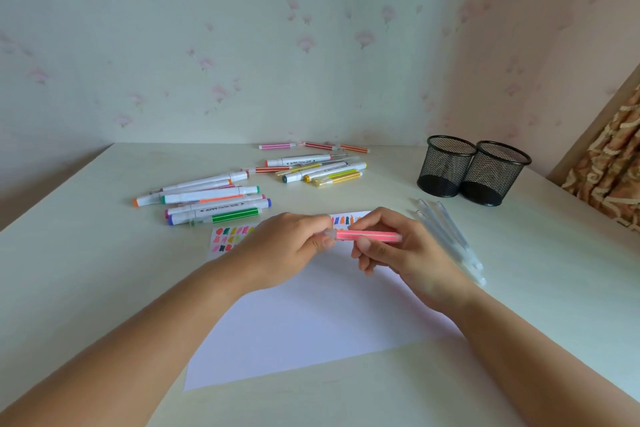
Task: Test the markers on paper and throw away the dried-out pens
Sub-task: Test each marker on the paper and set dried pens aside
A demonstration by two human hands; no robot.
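Pink marker (367, 236): held level above the far end of the paper (311, 322). Right hand (398, 253): fingers curled round its barrel. Left hand (287, 250): pinching its clear cap end. Loose markers (214, 203): beyond the paper.

Open table (86, 270) runs along the near left and up to the far left corner. Past the paper (311, 329), a heap of markers (207, 201) and a second heap (318, 168) close the far middle. A bare gap separates that heap from two mesh cups (446, 166) far right. Clear pens (450, 239) line the paper's right edge. The left hand (287, 246) and right hand (398, 253), gripping a pink marker (367, 236), bar its far end.
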